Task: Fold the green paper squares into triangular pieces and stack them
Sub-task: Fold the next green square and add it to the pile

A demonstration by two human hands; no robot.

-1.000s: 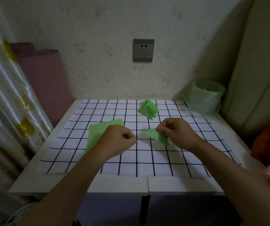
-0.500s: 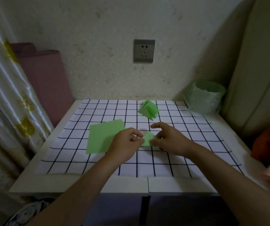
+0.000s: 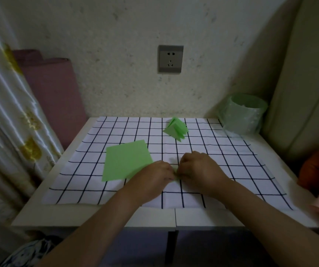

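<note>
The left hand [image 3: 154, 176] and right hand [image 3: 199, 170] are closing together, both pinching the nearly hidden green piece [image 3: 175, 176], probably creasing it for the stack [image 3: 176, 130] at twelve o'clock.

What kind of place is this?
Probably a room in a home: a small white table with a checked cloth stands against a wall with a power socket, and a patterned curtain hangs on the left.
</note>
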